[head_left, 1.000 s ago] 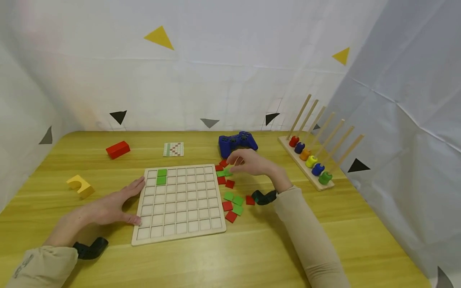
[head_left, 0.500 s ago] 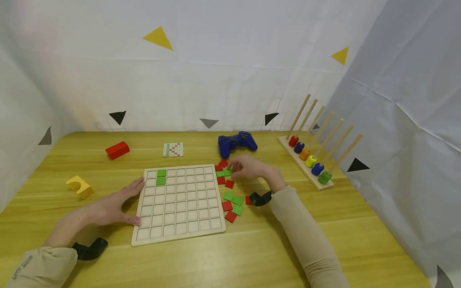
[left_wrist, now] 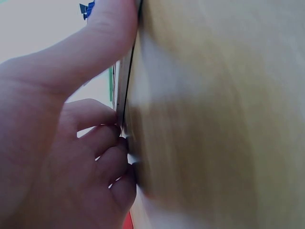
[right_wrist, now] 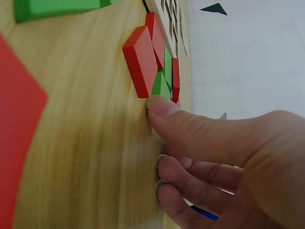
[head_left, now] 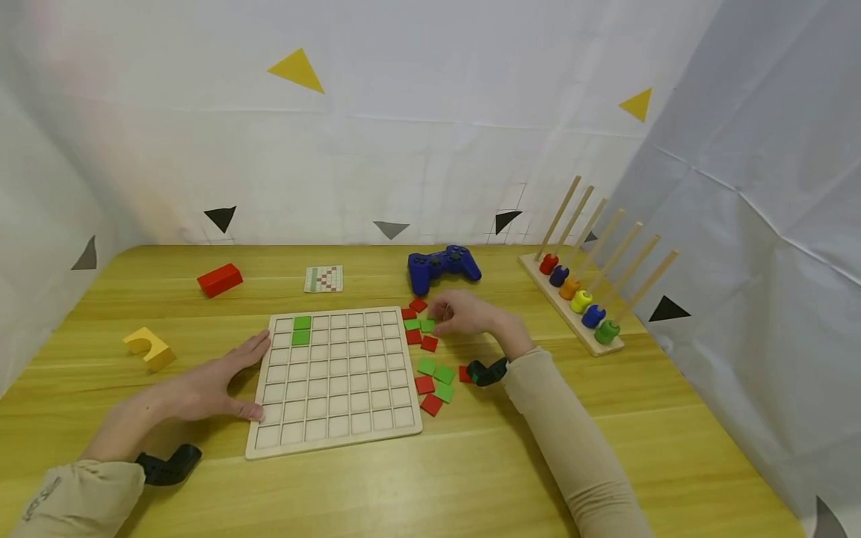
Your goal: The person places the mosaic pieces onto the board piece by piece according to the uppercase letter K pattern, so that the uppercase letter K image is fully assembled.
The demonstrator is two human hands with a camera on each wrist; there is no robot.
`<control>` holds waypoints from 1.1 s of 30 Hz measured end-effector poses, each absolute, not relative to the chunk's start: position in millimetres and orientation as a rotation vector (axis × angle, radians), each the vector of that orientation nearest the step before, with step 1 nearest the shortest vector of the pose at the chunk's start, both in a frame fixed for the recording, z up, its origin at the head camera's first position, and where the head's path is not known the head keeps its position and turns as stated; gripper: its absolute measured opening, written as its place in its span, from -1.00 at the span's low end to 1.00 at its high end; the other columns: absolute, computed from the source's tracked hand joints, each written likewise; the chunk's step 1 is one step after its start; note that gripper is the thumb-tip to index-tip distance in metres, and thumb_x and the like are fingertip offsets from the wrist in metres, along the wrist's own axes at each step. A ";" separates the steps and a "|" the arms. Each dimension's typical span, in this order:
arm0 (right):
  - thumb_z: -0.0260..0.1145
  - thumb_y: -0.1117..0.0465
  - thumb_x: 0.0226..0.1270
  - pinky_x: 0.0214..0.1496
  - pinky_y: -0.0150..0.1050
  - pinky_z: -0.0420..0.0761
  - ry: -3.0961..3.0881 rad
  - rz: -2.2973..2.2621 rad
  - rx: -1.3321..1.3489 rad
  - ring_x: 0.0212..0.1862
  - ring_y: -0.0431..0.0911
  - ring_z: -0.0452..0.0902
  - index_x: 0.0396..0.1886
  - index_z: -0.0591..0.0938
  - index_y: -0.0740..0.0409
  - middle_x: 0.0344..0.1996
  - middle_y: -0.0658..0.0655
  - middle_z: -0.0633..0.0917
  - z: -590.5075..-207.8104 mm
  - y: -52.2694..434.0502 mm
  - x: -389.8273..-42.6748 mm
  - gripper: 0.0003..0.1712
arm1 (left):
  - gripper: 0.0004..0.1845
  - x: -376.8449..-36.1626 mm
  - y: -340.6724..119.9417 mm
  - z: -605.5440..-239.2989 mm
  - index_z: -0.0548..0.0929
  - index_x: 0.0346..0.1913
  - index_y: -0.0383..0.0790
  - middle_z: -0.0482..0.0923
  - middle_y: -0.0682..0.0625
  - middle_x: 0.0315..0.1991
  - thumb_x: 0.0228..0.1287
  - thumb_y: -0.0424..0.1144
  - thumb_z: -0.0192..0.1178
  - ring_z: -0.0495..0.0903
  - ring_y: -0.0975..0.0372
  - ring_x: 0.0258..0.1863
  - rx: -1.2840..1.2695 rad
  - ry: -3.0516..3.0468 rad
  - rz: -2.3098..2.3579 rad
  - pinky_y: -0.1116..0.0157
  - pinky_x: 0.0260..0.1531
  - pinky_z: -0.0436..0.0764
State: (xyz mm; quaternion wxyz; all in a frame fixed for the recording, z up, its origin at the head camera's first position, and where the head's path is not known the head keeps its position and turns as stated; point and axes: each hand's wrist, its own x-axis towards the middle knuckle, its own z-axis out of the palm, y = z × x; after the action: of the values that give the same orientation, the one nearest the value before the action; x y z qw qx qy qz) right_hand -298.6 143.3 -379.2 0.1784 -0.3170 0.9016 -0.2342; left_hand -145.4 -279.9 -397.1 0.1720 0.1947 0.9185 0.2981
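Two hands worked over the yellow wooden tabletop (head_left: 471, 478). Nearest, the left hand (head_left: 202, 388) lay flat with its fingers spread and relaxed, thumb and fingertips touching the left edge of the pale wooden grid board (head_left: 336, 377); the left wrist view showed the thumb and curled fingertips (left_wrist: 112, 143) against that edge. Two green square tiles (head_left: 302, 329) sat in the board's far-left cells, one behind the other.

Just right of the board's near corner lay a loose cluster of red and green square tiles (head_left: 433, 381), flat on the tabletop. Farther back, by the board's far-right corner, the right hand (head_left: 467, 314) hung low over a second small group of tiles, its fingers curled downward. In the right wrist view the thumb tip (right_wrist: 159, 107) touched a green tile (right_wrist: 159, 86) that lay wedged beside a tilted red tile (right_wrist: 140, 59); whether the fingers actually pinched that tile could not be told.

To the left, a yellow wooden arch block (head_left: 149, 347) stood well apart from the board. Beyond it lay a red rectangular block (head_left: 220, 279), a small printed pattern card (head_left: 323, 279) and a blue game controller (head_left: 442, 267). At far right stood a wooden peg rack with coloured rings (head_left: 578, 299).
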 end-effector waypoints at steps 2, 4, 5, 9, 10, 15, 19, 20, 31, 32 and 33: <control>0.45 0.21 0.29 0.01 -0.13 0.60 2.552 -0.664 -0.901 -0.11 -0.04 0.57 -0.04 0.66 0.18 -0.15 0.12 0.68 -379.6 143.4 -298.9 -0.72 | 0.24 -145.4 -280.1 -397.0 -0.06 0.59 -0.31 -0.29 -0.32 0.61 0.04 0.19 0.44 -0.19 -0.40 0.50 0.550 2.608 0.846 -0.41 0.34 -0.03; 0.45 0.21 0.29 0.00 -0.14 0.60 2.551 -0.667 -0.901 -0.12 -0.04 0.56 -0.05 0.66 0.17 -0.16 0.11 0.67 -379.9 143.4 -299.3 -0.72 | 0.25 -145.0 -280.4 -396.6 -0.06 0.59 -0.31 -0.29 -0.32 0.61 0.03 0.19 0.44 -0.19 -0.40 0.50 0.549 2.610 0.847 -0.41 0.34 -0.04; 0.45 0.20 0.29 -0.01 -0.15 0.59 2.550 -0.668 -0.901 -0.13 -0.05 0.56 -0.05 0.66 0.17 -0.17 0.11 0.67 -380.1 143.3 -299.6 -0.72 | 0.25 -145.1 -280.8 -396.6 -0.06 0.59 -0.31 -0.30 -0.32 0.61 0.03 0.20 0.44 -0.19 -0.40 0.50 0.547 2.611 0.845 -0.41 0.35 -0.05; 0.46 0.19 0.29 -0.02 -0.17 0.59 2.547 -0.669 -0.900 -0.14 -0.06 0.56 -0.06 0.66 0.16 -0.18 0.09 0.67 -381.2 143.2 -301.2 -0.73 | 0.26 -145.2 -281.3 -395.6 -0.06 0.59 -0.31 -0.30 -0.32 0.61 0.02 0.21 0.43 -0.20 -0.41 0.50 0.541 2.610 0.848 -0.41 0.35 -0.07; 0.45 0.19 0.29 -0.02 -0.17 0.59 2.547 -0.669 -0.902 -0.14 -0.06 0.56 -0.07 0.66 0.16 -0.18 0.09 0.67 -381.5 143.2 -301.5 -0.73 | 0.26 -145.3 -281.4 -395.5 -0.07 0.59 -0.31 -0.30 -0.32 0.61 0.02 0.21 0.44 -0.20 -0.41 0.50 0.542 2.610 0.849 -0.41 0.35 -0.07; 0.45 0.19 0.30 -0.03 -0.18 0.59 2.549 -0.673 -0.915 -0.15 -0.07 0.56 -0.09 0.65 0.16 -0.19 0.09 0.67 -382.2 143.2 -301.6 -0.75 | 0.26 -145.4 -281.2 -394.7 -0.07 0.59 -0.31 -0.30 -0.32 0.61 0.02 0.21 0.44 -0.20 -0.40 0.50 0.542 2.610 0.849 -0.41 0.35 -0.06; 0.44 0.20 0.30 -0.03 -0.18 0.58 2.562 -0.656 -0.945 -0.15 -0.07 0.55 -0.10 0.65 0.16 -0.19 0.09 0.67 -383.1 143.4 -302.1 -0.77 | 0.26 -145.0 -280.9 -394.0 -0.07 0.59 -0.32 -0.30 -0.33 0.61 0.02 0.21 0.44 -0.20 -0.41 0.50 0.546 2.609 0.852 -0.41 0.35 -0.06; 0.44 0.21 0.31 -0.04 -0.18 0.58 2.568 -0.646 -0.959 -0.15 -0.08 0.55 -0.10 0.65 0.16 -0.19 0.09 0.66 -383.6 143.5 -302.4 -0.77 | 0.26 -144.9 -280.9 -393.8 -0.07 0.59 -0.32 -0.30 -0.33 0.61 0.02 0.21 0.44 -0.19 -0.41 0.50 0.547 2.610 0.852 -0.41 0.35 -0.06; 0.41 0.20 0.34 0.05 -0.15 0.58 2.590 -0.607 -1.030 -0.08 -0.07 0.55 -0.09 0.64 0.13 -0.13 0.09 0.64 -387.2 147.7 -305.4 -0.80 | 0.27 -145.5 -280.6 -394.5 -0.07 0.60 -0.30 -0.28 -0.33 0.61 0.02 0.24 0.42 -0.16 -0.40 0.50 0.547 2.625 0.820 -0.40 0.35 -0.03; 0.40 0.20 0.35 0.06 -0.15 0.58 2.586 -0.606 -1.022 -0.07 -0.07 0.55 -0.09 0.63 0.12 -0.12 0.09 0.64 -387.2 147.7 -305.3 -0.80 | 0.27 -145.5 -280.5 -394.6 -0.07 0.60 -0.30 -0.28 -0.33 0.61 0.02 0.23 0.43 -0.16 -0.40 0.50 0.545 2.624 0.821 -0.40 0.35 -0.03; 0.40 0.19 0.35 0.06 -0.15 0.58 2.582 -0.607 -1.014 -0.07 -0.07 0.55 -0.08 0.63 0.12 -0.12 0.09 0.64 -386.9 147.7 -305.3 -0.79 | 0.26 -145.4 -280.5 -394.6 -0.07 0.60 -0.30 -0.28 -0.33 0.61 0.02 0.23 0.43 -0.17 -0.40 0.50 0.544 2.625 0.822 -0.40 0.35 -0.03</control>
State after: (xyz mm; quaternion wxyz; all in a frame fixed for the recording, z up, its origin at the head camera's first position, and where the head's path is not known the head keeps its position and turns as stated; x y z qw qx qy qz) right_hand -305.3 147.7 -386.9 0.1502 -0.3530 0.8990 -0.2113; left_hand -145.4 -280.5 -394.6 0.1681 0.1914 0.9228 0.2890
